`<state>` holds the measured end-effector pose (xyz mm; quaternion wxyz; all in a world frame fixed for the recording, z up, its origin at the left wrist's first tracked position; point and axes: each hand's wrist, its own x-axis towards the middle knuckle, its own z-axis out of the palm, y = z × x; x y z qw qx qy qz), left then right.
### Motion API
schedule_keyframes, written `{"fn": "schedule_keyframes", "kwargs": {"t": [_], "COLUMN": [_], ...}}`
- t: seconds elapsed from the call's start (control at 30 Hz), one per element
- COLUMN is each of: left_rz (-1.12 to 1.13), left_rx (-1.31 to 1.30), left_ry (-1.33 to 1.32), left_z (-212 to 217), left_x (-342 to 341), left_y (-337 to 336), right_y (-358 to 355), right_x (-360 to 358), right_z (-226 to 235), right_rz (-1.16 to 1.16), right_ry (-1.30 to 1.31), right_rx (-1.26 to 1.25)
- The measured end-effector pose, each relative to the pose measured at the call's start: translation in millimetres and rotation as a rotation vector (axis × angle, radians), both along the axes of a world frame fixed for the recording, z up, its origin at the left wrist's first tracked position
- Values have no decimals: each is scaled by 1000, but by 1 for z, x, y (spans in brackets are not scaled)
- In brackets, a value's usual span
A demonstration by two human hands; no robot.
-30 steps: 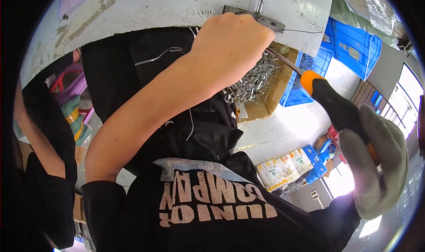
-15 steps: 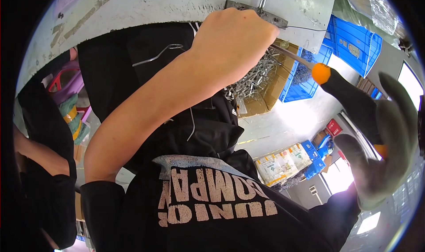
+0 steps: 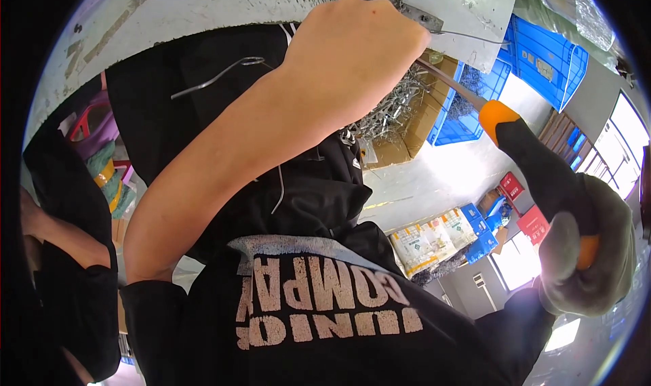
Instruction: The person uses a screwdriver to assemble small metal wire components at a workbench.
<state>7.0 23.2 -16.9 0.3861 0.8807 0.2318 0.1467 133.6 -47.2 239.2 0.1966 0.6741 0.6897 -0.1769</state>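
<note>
My bare left hand [image 3: 352,47] is closed over a flat grey metal strip [image 3: 417,13] at the edge of a grey worktop [image 3: 203,6]. My right hand [image 3: 590,257], in a grey glove, grips a screwdriver by its black and orange handle [image 3: 536,162]. Its steel shaft [image 3: 451,84] runs up and left, and its tip is hidden beneath my left hand. A thin wire [image 3: 468,37] sticks out to the right of the strip. My black top with pale lettering [image 3: 319,305] fills the lower middle.
A cardboard box of shiny metal parts [image 3: 400,115] and blue plastic crates [image 3: 536,57] stand beyond the worktop. Coloured packets [image 3: 441,233] and red boxes [image 3: 525,206] lie lower right. A bent wire [image 3: 217,77] lies on dark cloth. Another person's dark sleeve [image 3: 68,250] is at the left.
My right hand loosened its fingers on the screwdriver handle, then closed around it again, and the handle shifted slightly right. My left hand stayed on the metal strip.
</note>
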Motion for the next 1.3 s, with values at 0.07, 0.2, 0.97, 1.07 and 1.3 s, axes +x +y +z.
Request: {"fn": "schedule_keyframes", "kwargs": {"t": [0.07, 0.2, 0.97, 1.07, 1.3], "left_rz": [-1, 17, 48, 35, -3], "left_rx": [6, 1, 15, 10, -106], "left_ry": [-23, -1, 10, 5, 86], "left_z": [1, 2, -3, -2, 10], "left_x": [1, 1, -4, 1, 4], "left_y": [-2, -2, -1, -2, 1], "right_y": [2, -2, 13, 39, 59], "right_x": [-1, -1, 0, -26, -68], "right_z": [-1, 1, -17, -51, -72], "right_rz": [-9, -20, -134, -162, -208], "right_ry": [0, 19, 42, 32, 24], "right_rx": [-5, -1, -5, -3, -15]}}
